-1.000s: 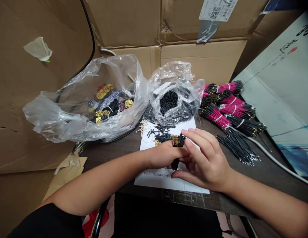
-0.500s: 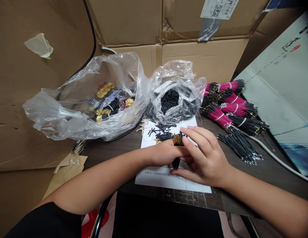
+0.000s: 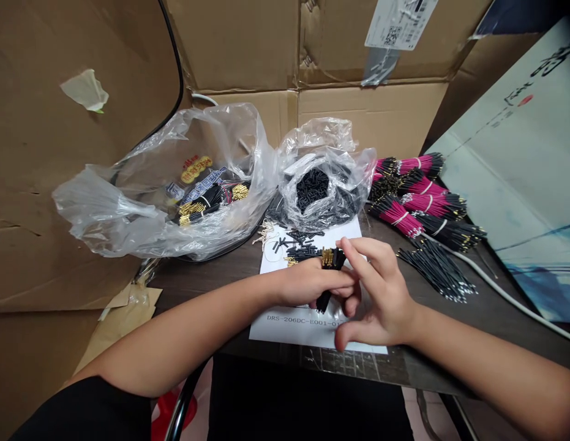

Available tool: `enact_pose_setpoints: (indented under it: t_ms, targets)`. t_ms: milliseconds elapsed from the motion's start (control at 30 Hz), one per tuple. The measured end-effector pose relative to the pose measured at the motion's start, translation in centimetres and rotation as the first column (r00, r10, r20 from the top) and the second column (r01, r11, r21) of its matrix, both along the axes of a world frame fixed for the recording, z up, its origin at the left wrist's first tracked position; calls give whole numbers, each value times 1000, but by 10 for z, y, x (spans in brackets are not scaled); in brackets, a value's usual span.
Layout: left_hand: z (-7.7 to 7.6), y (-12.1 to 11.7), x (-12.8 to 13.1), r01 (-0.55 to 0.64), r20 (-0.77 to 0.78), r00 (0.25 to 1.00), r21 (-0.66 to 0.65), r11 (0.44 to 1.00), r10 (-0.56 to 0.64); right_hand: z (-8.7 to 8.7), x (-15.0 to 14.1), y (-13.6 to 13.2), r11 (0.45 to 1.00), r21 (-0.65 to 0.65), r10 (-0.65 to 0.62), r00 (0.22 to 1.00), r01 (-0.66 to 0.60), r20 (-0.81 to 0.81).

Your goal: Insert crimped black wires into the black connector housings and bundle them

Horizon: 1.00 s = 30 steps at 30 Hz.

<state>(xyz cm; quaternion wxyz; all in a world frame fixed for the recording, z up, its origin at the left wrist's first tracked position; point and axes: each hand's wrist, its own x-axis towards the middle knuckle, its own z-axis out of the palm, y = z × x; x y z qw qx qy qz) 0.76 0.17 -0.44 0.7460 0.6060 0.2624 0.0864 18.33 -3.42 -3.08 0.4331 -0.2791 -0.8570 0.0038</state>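
Firmly, the left hand [image 3: 310, 285] pinches a gold-tipped black wire bundle [image 3: 328, 258] over the printed sheet [image 3: 275, 332], the right hand [image 3: 381, 300] just beside it, its hold impossible to tell.

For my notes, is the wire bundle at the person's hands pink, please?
No, the wire bundle gripped in the left hand is black with gold-coloured tips, and the right hand is beside it.

wire bundle [image 3: 328, 300] partly hidden, printed code [image 3: 300, 321] clipped
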Motion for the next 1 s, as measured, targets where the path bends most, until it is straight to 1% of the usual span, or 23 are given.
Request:
enact_pose_setpoints:
  t_ms: [133,200,267,333,400,467,567,633,700,800,900,933,1000]
  targets:
    - [0,-3,2,4,-4,1000,24,1000,-4,8,-1,-4,991,-128,-43,991,26,-126]
    - [0,-6,3,7,26,1000,-4,1000,-7,13,-3,-5,984,-173,-74,982,43,-175]
    - [-1,-7,5,2,77,997,-125,992,7,18,-5,-5,976,-213,-95,972,48,-214]
    - [-1,-8,6,14,98,995,-267,964,13,24,-7,-4,964,-260,-117,963,51,-244]
    - [-1,-8,6,26,66,998,-338,941,-4,29,-7,-3,950,-306,-136,960,57,-244]
    - [0,-7,5,7,12,1000,-334,942,-3,34,-6,-1,941,-332,-142,968,67,-208]
    - [5,-6,3,-17,-23,1000,-314,949,10,40,-3,1,949,-304,-134,978,81,-160]
    - [11,-6,1,30,-7,999,-303,953,-33,43,-1,1,956,-277,-137,979,91,-152]
    - [15,-6,0,80,16,997,-299,951,-79,46,-1,0,953,-283,-159,974,108,-164]
    - [16,-5,0,119,29,993,-330,936,-116,47,-1,-1,922,-369,-205,956,117,-211]
    - [14,-4,0,149,50,989,-366,919,-140,47,-2,0,869,-492,-205,944,55,-257]
    - [13,-4,0,159,61,987,-374,914,-147,47,-2,1,860,-510,-191,942,25,-276]
    - [12,-4,-1,175,70,985,-389,904,-160,46,-3,2,864,-504,-156,938,-23,-310]
